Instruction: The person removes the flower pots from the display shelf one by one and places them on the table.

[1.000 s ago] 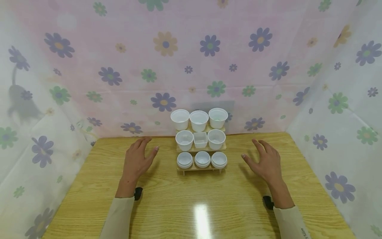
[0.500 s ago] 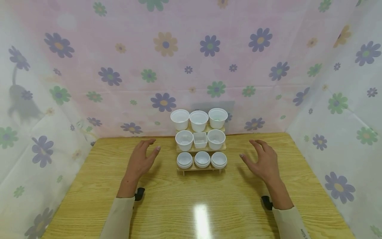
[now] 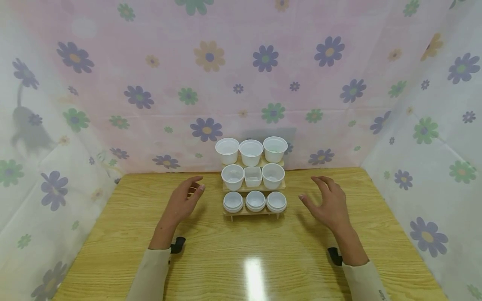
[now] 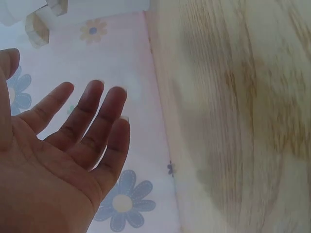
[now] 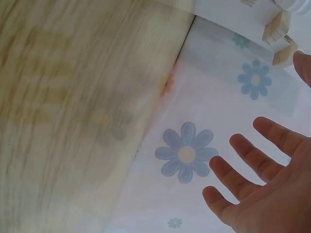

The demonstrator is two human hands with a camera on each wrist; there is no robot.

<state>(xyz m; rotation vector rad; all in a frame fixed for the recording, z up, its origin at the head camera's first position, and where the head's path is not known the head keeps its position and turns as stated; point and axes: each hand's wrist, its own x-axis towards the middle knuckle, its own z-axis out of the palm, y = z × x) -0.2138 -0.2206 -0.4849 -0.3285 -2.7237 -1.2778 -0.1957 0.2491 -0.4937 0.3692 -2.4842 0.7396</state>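
Observation:
A small three-step wooden stand (image 3: pixel 253 189) sits at the back of the table, three white containers on each step. Tall round cups (image 3: pixel 251 154) fill the top step; the right one has something pale green inside. On the middle step a square white cup (image 3: pixel 252 180) stands between two round ones. Low round white bowls (image 3: pixel 255 202) line the bottom step. To the left of the stand my left hand (image 3: pixel 182 202) hovers, fingers loosely bent, holding nothing. My right hand (image 3: pixel 330 205) is on the other side, thumb and fingers spread apart, also holding nothing. Neither hand touches the stand.
The wood-grain table (image 3: pixel 211 259) runs back to a flowered cloth wall (image 3: pixel 241 100), with similar cloth on both sides. Black wrist mounts (image 3: pixel 178 245) stick out inward at both wrists. A bright light reflection lies on the table in front of the stand.
Both hands have drifted slightly inward toward the stand, the left one to the right and the right one to the left. The left fingers are a little more bent. Stand and containers stay put.

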